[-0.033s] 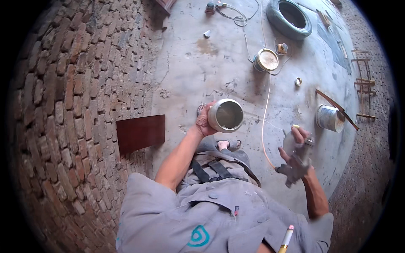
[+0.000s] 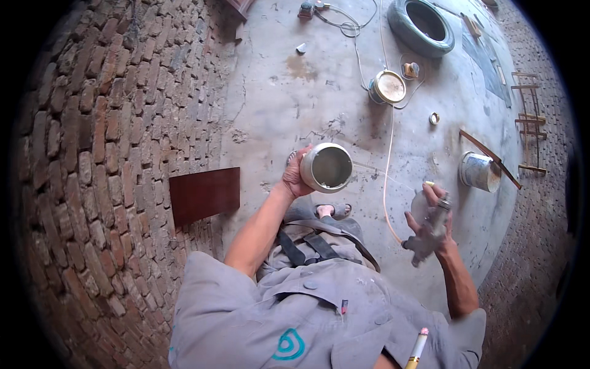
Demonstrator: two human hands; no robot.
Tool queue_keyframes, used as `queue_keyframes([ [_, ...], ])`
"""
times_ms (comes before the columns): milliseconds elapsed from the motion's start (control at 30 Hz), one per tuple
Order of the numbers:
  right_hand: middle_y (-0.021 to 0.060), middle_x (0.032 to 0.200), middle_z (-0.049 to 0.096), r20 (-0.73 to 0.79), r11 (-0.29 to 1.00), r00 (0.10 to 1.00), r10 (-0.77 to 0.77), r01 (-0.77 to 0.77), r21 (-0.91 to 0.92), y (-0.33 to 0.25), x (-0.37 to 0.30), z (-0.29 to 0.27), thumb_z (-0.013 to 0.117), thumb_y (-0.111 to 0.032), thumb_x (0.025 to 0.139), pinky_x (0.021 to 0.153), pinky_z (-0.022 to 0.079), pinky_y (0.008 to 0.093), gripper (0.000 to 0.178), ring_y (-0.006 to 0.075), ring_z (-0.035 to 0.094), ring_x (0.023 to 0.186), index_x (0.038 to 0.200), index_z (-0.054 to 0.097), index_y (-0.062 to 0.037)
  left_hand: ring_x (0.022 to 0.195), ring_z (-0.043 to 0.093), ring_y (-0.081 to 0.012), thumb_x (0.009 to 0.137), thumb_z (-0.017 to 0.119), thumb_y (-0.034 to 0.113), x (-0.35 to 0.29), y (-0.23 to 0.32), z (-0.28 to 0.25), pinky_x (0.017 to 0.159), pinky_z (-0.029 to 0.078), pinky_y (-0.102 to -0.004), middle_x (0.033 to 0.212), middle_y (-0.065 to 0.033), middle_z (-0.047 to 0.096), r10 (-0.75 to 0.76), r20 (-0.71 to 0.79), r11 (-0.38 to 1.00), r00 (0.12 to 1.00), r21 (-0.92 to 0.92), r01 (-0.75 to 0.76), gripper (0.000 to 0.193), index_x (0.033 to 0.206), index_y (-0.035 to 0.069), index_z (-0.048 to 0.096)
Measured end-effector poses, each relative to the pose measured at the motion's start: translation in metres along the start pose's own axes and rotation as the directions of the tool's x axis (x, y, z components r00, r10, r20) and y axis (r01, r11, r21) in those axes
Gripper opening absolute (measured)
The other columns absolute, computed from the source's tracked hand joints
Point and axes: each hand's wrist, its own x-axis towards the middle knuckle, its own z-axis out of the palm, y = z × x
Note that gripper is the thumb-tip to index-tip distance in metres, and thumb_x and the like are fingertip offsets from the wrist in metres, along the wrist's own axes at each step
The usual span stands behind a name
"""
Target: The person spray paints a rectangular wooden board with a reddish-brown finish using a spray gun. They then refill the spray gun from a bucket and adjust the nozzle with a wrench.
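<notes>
My left hand (image 2: 297, 176) is wrapped round the side of a pale round pot (image 2: 311, 178). Its open mouth is turned up toward me, showing a grey-green inside with small chips on the rim. Off to the right, my right hand (image 2: 447, 230) holds a grey spray gun (image 2: 426, 238), its body lying across the palm with some fingers stretched out. An orange-pink air hose (image 2: 386, 209) runs up to the gun. By the fingertips shows a small pale yellow piece (image 2: 429, 183) that I cannot make out. A lit cigarette (image 2: 418, 349) juts in at the lower edge.
A dark red board (image 2: 206, 195) leans by the brick wall (image 2: 110, 154) on the left. On the concrete floor stand a lidded bucket (image 2: 391, 87), a tyre (image 2: 421, 27), a small tin (image 2: 434, 119) and a paint-smeared bucket (image 2: 480, 173) beside a wooden strip (image 2: 490, 158).
My left hand has shifted the pot slightly left. The spray gun in my right hand has turned a little and moved slightly left and up.
</notes>
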Motion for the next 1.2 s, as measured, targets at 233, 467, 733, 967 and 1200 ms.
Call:
queue_keyframes([
  [233, 0.0209, 0.111, 0.06, 0.2, 0.97, 0.979, 0.033, 0.017, -0.243, 0.055, 0.004, 0.084, 0.079, -0.021, 0.075, 0.089, 0.048, 0.0468, 0.057, 0.0398, 0.057, 0.101, 0.124, 0.059, 0.0011, 0.118, 0.063, -0.0312, 0.094, 0.056, 0.058, -0.009, 0.087, 0.002, 0.099, 0.052, -0.0526, 0.136, -0.0133, 0.06, 0.047, 0.075, 0.999, 0.996, -0.021, -0.045, 0.07, 0.147, 0.015, 0.047],
  [467, 0.0185, 0.105, 0.063, 0.11, 0.983, 0.993, -0.03, 0.049, -0.18, 0.086, 0.03, 0.116, 0.078, -0.012, 0.074, 0.08, 0.05, 0.0473, 0.047, 0.0385, 0.061, 0.095, 0.117, 0.062, -0.0008, 0.127, 0.057, -0.0301, 0.093, 0.054, 0.062, -0.017, 0.133, -0.001, 0.108, 0.046, -0.0529, 0.143, -0.0103, 0.055, 0.078, 0.031, 0.997, 0.997, -0.01, -0.077, 0.07, 0.146, 0.017, 0.049],
  [733, 0.0166, 0.113, 0.061, 0.307, 0.943, 0.951, 0.031, 0.075, -0.325, 0.173, 0.075, 0.161, 0.084, -0.018, 0.065, 0.09, 0.048, 0.0473, 0.065, 0.0384, 0.058, 0.103, 0.124, 0.06, -0.0068, 0.123, 0.06, -0.0285, 0.094, 0.051, 0.064, 0.003, 0.146, -0.01, 0.107, 0.045, -0.0481, 0.131, -0.0123, 0.064, 0.176, -0.148, 0.982, 0.973, -0.049, -0.185, 0.068, 0.136, 0.01, 0.059],
  [967, 0.0197, 0.124, 0.057, 0.435, 0.966, 0.895, 0.103, 0.014, -0.259, 0.216, 0.186, 0.216, 0.089, -0.022, 0.058, 0.098, 0.045, 0.0492, 0.082, 0.0397, 0.054, 0.116, 0.132, 0.056, -0.0079, 0.131, 0.055, -0.0278, 0.099, 0.042, 0.063, 0.012, 0.183, -0.022, 0.111, 0.043, -0.0478, 0.145, -0.0105, 0.055, 0.252, -0.15, 0.954, 0.956, -0.129, -0.272, 0.072, 0.15, 0.012, 0.045],
  [1200, 0.0193, 0.12, 0.056, 0.493, 0.952, 0.87, 0.006, 0.146, -0.269, 0.247, 0.283, 0.276, 0.084, -0.022, 0.065, 0.097, 0.045, 0.0493, 0.068, 0.0392, 0.053, 0.113, 0.126, 0.058, -0.0057, 0.13, 0.055, -0.0357, 0.102, 0.033, 0.06, 0.031, 0.232, -0.075, 0.1, 0.047, -0.0638, 0.148, -0.0092, 0.052, 0.418, -0.227, 0.809, 0.88, -0.348, -0.474, 0.064, 0.147, 0.016, 0.047],
])
